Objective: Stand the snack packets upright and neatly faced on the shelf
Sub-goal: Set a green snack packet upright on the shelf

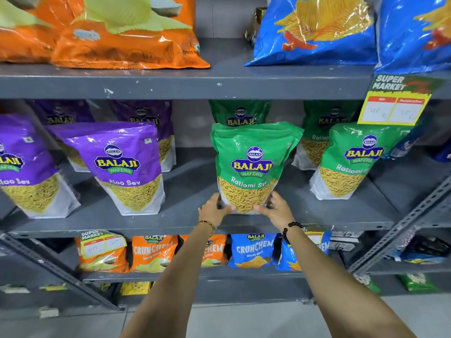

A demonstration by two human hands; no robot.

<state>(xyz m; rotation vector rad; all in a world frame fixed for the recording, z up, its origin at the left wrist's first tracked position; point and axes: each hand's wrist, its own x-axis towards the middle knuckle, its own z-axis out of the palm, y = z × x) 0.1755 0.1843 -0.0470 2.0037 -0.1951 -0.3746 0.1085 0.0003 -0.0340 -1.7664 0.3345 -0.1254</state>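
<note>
A green Ratlami Sev packet (pixel 251 164) stands upright at the front of the grey middle shelf (pixel 190 223), facing me. My left hand (pixel 213 211) grips its lower left corner and my right hand (pixel 277 208) grips its lower right corner. Another green Ratlami Sev packet (pixel 351 162) stands to its right, tilted slightly. Two more green packets (pixel 240 113) stand behind in shadow. Left of the gap stand purple Aloo Sev packets (pixel 124 167), leaning left, with another purple packet (pixel 26 167) at the far left.
Orange chip bags (pixel 117 32) and blue chip bags (pixel 314 30) fill the top shelf. A price tag (pixel 395 103) hangs from its edge at right. Orange and blue Crunchem packets (pixel 253 250) line the lower shelf. A slanted metal brace (pixel 402 223) runs at right.
</note>
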